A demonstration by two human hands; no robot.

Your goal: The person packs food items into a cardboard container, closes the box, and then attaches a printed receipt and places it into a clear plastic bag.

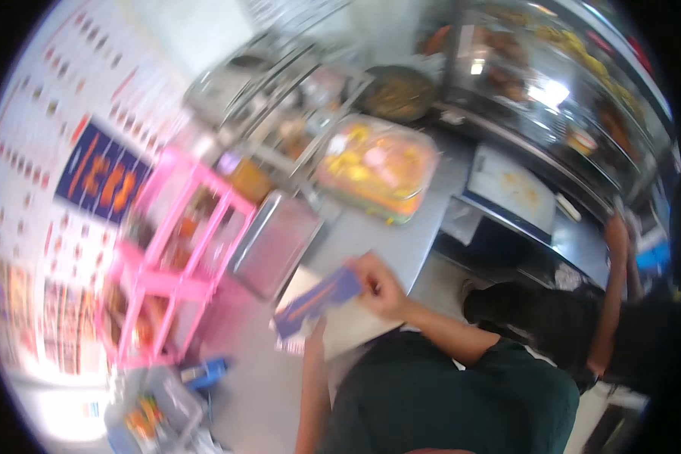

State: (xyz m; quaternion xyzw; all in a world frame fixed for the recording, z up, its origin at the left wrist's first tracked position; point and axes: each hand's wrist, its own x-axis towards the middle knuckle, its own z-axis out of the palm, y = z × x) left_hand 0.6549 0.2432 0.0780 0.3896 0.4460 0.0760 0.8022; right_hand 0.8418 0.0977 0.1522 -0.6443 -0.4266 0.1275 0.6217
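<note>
A flat cream paper piece with a blue-purple printed band lies tilted in front of me, over the near part of the steel counter. Whether it is a bag or a folded sheet, the blur does not show. My right hand pinches the band's right end with bent fingers. At its near left edge my left hand grips it from below; most of those fingers are hidden. Beyond it stand an empty-looking metal tray and a clear lidded container of yellow and pink food.
A pink shelf rack stands at the left, above a grey bin and a blue item. A wire rack and dark bowl are behind. At right are a glass display case, a cutting board and another person's arm.
</note>
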